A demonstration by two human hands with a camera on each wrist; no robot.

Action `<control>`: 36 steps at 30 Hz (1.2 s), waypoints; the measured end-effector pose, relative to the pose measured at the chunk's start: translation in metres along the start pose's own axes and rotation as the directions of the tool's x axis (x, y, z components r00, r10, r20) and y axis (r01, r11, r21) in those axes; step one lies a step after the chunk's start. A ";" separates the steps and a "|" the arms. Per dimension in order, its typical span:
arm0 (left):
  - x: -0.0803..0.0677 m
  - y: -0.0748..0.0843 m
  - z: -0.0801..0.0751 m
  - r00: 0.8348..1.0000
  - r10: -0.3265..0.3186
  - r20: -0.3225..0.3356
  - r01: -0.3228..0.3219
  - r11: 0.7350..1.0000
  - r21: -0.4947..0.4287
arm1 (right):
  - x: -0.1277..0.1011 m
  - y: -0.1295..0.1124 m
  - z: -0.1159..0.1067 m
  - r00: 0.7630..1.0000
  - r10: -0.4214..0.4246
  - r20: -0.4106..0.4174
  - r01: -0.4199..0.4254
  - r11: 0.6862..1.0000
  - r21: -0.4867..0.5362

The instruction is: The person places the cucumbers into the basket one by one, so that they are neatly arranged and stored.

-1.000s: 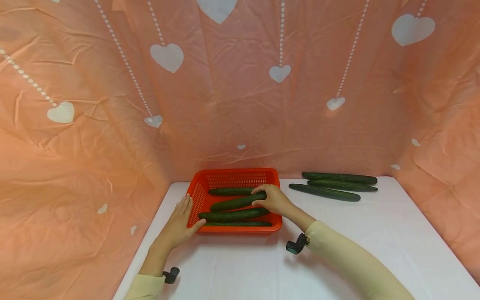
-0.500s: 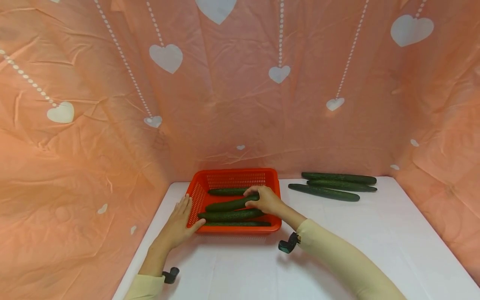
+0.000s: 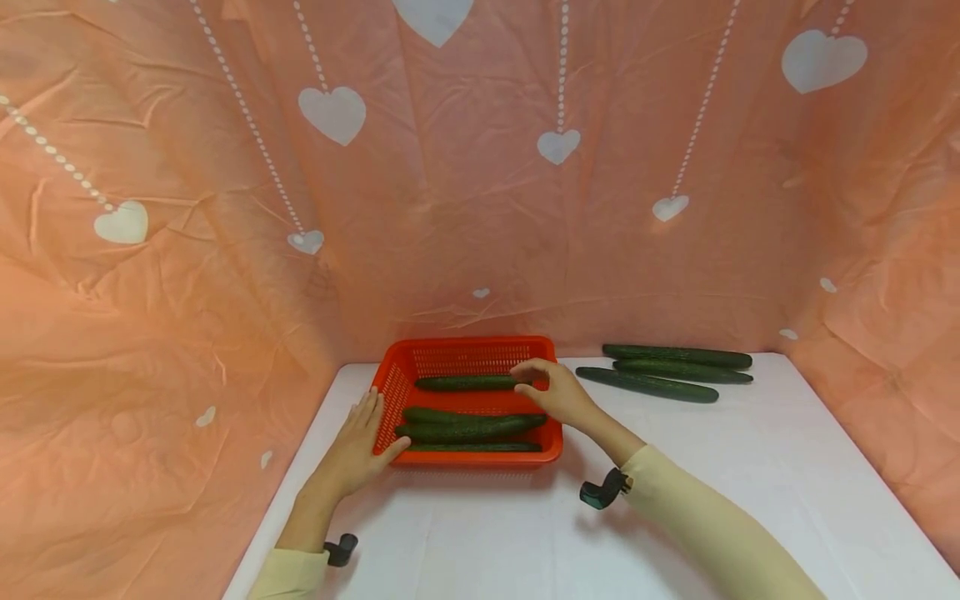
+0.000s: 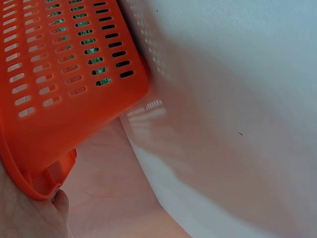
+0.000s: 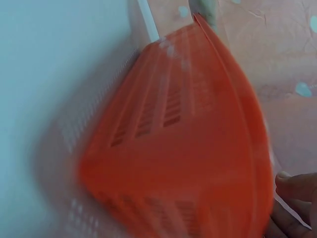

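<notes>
A red plastic basket (image 3: 472, 459) with slotted walls stands on the white table and holds several dark green cucumbers. One cucumber (image 3: 461, 383) lies along the back; the others (image 3: 472, 430) are grouped near the front wall. My left hand (image 3: 354, 450) rests on the basket's left corner, its fingers straight along the rim and the thumb at the front edge. Over the basket's right side is my right hand (image 3: 557, 395), fingers loosely bent with nothing between them, overlapping the right end of the back cucumber. In the right wrist view its fingers (image 5: 297, 188) appear beside the rim.
To the right of the basket, three cucumbers (image 3: 678, 372) lie close together at the back of the table (image 3: 675, 450). A peach cloth (image 3: 480, 208) with white hearts hangs behind and at both sides. A small black camera sits on each wrist.
My right hand moved left with a cucumber, let it go against the front cucumbers, then drew back up and to the right. The left hand has stayed on the basket.
</notes>
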State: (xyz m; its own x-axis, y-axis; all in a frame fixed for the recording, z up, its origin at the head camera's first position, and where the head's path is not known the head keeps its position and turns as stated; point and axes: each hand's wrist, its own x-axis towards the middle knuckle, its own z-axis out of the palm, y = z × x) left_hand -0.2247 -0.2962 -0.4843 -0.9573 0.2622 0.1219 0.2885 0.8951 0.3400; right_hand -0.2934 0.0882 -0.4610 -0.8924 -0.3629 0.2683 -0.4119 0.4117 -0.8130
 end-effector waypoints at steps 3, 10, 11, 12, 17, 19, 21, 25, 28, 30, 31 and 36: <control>0.000 0.000 0.000 1.000 0.002 0.001 -0.002 1.000 -0.003 | -0.009 0.004 -0.012 1.000 -0.004 -0.031 0.003 1.000 -0.030; -0.001 0.001 -0.001 1.000 0.004 -0.008 -0.004 1.000 -0.011 | -0.029 0.019 -0.040 0.995 0.009 -0.099 -0.013 0.999 -0.038; -0.001 0.001 -0.001 1.000 0.006 -0.008 -0.006 1.000 -0.012 | -0.031 0.021 -0.045 0.994 0.007 -0.108 -0.012 0.999 -0.041; -0.001 0.001 -0.001 1.000 0.007 -0.008 -0.007 1.000 -0.013 | -0.034 0.024 -0.049 0.993 0.005 -0.115 -0.010 0.999 -0.045; 0.000 0.000 -0.001 1.000 0.007 -0.003 -0.007 1.000 -0.016 | -0.046 0.034 -0.069 0.989 0.010 -0.144 -0.019 0.998 -0.062; 0.000 0.000 0.000 1.000 0.008 -0.004 -0.008 1.000 -0.016 | -0.051 0.040 -0.076 0.988 0.014 -0.151 -0.025 0.997 -0.072; 0.001 0.000 0.000 1.000 0.010 -0.006 -0.010 1.000 -0.015 | -0.056 0.045 -0.083 0.987 0.019 -0.157 -0.033 0.995 -0.089; 0.000 0.000 0.000 1.000 0.012 -0.010 -0.012 1.000 -0.016 | -0.065 0.055 -0.097 0.986 0.013 -0.166 -0.038 0.988 -0.147; 0.000 0.000 0.000 1.000 0.013 -0.012 -0.013 1.000 -0.013 | -0.072 0.063 -0.107 0.985 0.006 -0.170 -0.041 0.979 -0.200; 0.001 0.000 0.000 1.000 0.014 -0.013 -0.014 1.000 -0.009 | -0.077 0.069 -0.114 0.985 0.004 -0.175 -0.046 0.971 -0.234; 0.001 0.000 0.000 1.000 0.014 -0.012 -0.014 1.000 -0.009 | -0.079 0.071 -0.117 0.985 0.006 -0.175 -0.049 0.968 -0.247; 0.001 0.000 0.000 1.000 0.013 -0.011 -0.013 1.000 -0.006 | -0.088 0.086 -0.136 0.982 0.034 -0.184 -0.088 0.953 -0.291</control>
State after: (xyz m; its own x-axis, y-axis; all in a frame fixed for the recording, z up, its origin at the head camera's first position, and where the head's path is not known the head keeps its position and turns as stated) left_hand -0.2252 -0.2957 -0.4844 -0.9532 0.2701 0.1362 0.3012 0.8893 0.3443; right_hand -0.2753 0.2692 -0.4838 -0.9247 -0.1886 0.3306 -0.3676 0.6676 -0.6474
